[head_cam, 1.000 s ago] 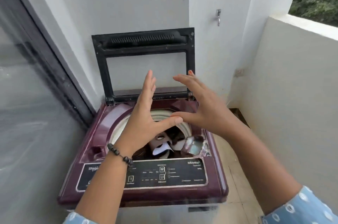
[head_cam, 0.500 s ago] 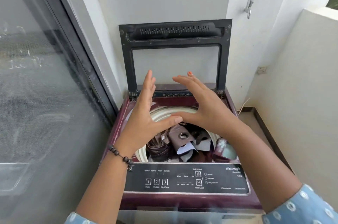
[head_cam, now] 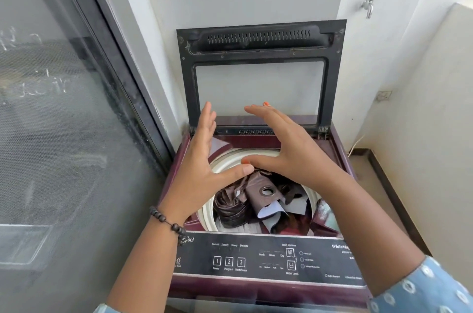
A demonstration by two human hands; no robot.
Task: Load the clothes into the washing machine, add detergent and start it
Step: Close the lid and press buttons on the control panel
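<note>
We see the maroon top-loading washing machine [head_cam: 179, 172] with its black glass-paned lid [head_cam: 261, 41] upright at the rear edge, drum mouth open. Both hands hover over it. Dark brown clothes [head_cam: 245, 200] fill the drum bottom; a glass door [head_cam: 64, 108] is close by at the left.

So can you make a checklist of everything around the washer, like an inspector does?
Surface: maroon washer top, panel at the near edge.
Job's things: lid up against the wall; brown cloth in the drum; detergent: nothing seen.
Clutter: nothing seen.
Hands: left hand and right hand both open, held over the drum, thumbs touching, holding nothing.
Cables: white cable on the right of the washer.
Surroundings: glass door on the left, tap and socket on the right.
</note>
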